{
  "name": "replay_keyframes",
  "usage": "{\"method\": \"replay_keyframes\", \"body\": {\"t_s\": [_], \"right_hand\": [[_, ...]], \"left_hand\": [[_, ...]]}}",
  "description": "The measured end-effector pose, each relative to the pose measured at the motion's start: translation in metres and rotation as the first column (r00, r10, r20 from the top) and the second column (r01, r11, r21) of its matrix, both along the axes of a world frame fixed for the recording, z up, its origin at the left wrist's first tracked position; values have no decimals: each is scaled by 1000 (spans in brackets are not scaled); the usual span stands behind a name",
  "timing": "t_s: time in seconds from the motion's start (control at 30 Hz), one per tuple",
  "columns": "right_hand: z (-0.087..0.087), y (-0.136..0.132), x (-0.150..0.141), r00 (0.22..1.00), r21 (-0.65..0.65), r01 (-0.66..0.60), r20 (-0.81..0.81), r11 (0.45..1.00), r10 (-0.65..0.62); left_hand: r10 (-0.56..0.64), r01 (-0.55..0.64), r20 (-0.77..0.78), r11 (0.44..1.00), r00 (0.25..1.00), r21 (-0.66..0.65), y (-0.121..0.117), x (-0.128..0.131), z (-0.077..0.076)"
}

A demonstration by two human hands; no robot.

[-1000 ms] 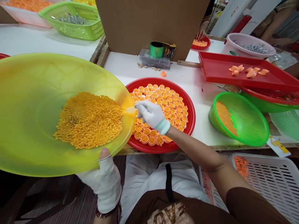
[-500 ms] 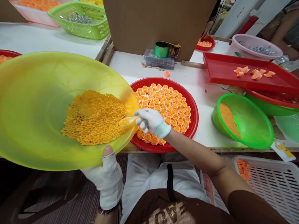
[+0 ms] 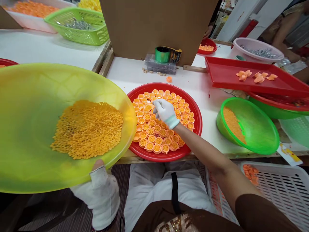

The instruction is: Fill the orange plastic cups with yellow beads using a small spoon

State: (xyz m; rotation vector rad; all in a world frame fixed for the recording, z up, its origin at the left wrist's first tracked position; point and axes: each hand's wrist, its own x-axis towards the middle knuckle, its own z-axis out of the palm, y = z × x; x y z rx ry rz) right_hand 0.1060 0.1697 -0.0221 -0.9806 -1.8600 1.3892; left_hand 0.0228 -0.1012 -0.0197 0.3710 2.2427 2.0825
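My gloved left hand (image 3: 102, 191) grips the near rim of a big translucent yellow basin (image 3: 26, 103), its thumb over the edge. The basin tilts and holds a heap of small yellow-orange beads (image 3: 89, 130). In my gloved right hand (image 3: 163, 111) the fingers pinch a small spoon (image 3: 148, 106), which is hard to make out against the orange. That hand hovers over a round red tray (image 3: 199, 129) packed with small orange cups (image 3: 158, 140). Many cups contain yellow beads; some at the left and back look unfilled.
Right of the tray stands a green bowl (image 3: 263, 129) with fine orange grains, beside a red rectangular tray (image 3: 227, 75) bearing orange pieces. A cardboard panel (image 3: 156, 25) rises behind a roll of green tape (image 3: 162, 54). Far left is a green basket (image 3: 94, 37). Another person's arm shows top right.
My right hand has moved the spoon from the basin's right edge to above the cups, up and right. The basin and left hand have shifted left and down; the view has shifted slightly too.
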Motion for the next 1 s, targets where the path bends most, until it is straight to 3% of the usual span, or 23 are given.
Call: {"method": "replay_keyframes", "body": {"t_s": [0.1,0.17,0.27,0.33,0.5,0.53,0.6,0.7,0.77,0.83,0.9,1.0], "right_hand": [[-2,-2,4,995,304,-92,68,948,75],[5,-7,7,995,364,-97,46,926,86],[23,-23,6,996,202,-64,-51,977,75],[32,-38,-2,990,77,-106,-81,991,112],[28,-81,-30,927,96,-373,65,923,368],[25,-89,-34,910,42,-411,83,911,407],[20,-104,-39,896,-187,-427,46,885,442],[18,-114,-41,932,-568,-330,-70,754,355],[19,-112,-40,954,-692,-281,-127,665,271],[22,-102,-35,959,-736,-279,-186,616,213],[26,-89,-27,961,-746,-277,-218,606,171],[32,-66,-9,970,-709,-232,-224,666,99]], "left_hand": [[77,-75,-52,997,996,25,1,1,-1],[86,-83,-86,996,993,34,1,0,-4],[98,-92,-135,995,986,44,2,-1,-10],[93,-80,-175,994,980,80,3,-1,-15],[51,-18,-285,993,957,117,2,0,-29],[50,-19,-292,994,955,108,1,1,-31],[61,-33,-283,994,957,102,0,2,-34],[91,-62,-257,991,962,117,0,2,-37],[92,-63,-245,990,965,125,0,2,-37],[85,-56,-239,991,967,124,0,0,-36],[85,-53,-236,989,968,140,1,-1,-33],[79,-47,-218,988,973,146,1,-2,-26]]}}
